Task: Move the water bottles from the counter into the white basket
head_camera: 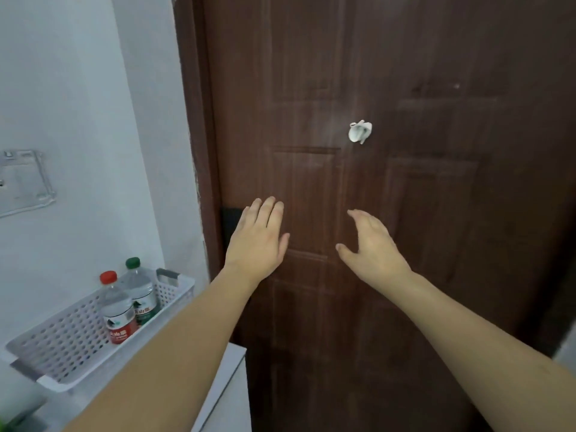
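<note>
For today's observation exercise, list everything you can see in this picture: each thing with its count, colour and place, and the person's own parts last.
White perforated plastic basket: one, white, lower left on a white surface.
Clear water bottle with red cap: one, red label, upright in the basket.
Clear water bottle with green cap: one, green label, upright in the basket, behind the red-capped one.
Brown panelled wooden door: one, dark brown, centre and right.
Small white crumpled object: one, white, on the door.
Clear wall-mounted holder: one, transparent, on the white wall, left.
Left hand: one, open, before the door.
Right hand: one, open, before the door.
</note>
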`<state>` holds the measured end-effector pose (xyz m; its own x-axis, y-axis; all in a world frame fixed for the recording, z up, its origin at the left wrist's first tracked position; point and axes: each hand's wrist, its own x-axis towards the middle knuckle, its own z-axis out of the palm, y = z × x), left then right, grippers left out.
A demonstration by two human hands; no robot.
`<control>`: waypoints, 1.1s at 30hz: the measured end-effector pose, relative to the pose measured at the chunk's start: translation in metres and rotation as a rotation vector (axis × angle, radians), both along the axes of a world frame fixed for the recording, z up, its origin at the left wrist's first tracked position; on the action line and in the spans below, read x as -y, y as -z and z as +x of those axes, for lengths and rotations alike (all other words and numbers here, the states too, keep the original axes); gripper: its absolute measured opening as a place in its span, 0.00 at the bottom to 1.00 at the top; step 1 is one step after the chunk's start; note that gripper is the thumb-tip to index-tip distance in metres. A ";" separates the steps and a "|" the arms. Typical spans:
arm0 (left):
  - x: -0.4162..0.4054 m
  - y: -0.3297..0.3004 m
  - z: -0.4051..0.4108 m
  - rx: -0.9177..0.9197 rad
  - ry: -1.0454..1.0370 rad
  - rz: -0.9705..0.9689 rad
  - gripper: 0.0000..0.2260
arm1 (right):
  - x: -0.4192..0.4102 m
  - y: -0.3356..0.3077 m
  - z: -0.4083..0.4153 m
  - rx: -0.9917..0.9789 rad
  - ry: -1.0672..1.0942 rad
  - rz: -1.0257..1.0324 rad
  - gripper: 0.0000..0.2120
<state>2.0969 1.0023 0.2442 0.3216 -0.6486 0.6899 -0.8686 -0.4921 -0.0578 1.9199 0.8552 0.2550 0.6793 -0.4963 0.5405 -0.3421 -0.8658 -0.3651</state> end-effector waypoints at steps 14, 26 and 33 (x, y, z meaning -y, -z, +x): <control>0.135 0.009 -0.219 -0.013 0.094 0.025 0.28 | 0.115 0.016 -0.250 -0.026 0.152 0.027 0.31; 0.215 0.038 -0.336 -0.072 0.248 0.073 0.28 | 0.153 0.035 -0.361 -0.071 0.244 0.084 0.30; 0.232 0.036 -0.415 -0.031 0.333 0.092 0.28 | 0.150 0.036 -0.415 -0.128 0.143 -0.056 0.27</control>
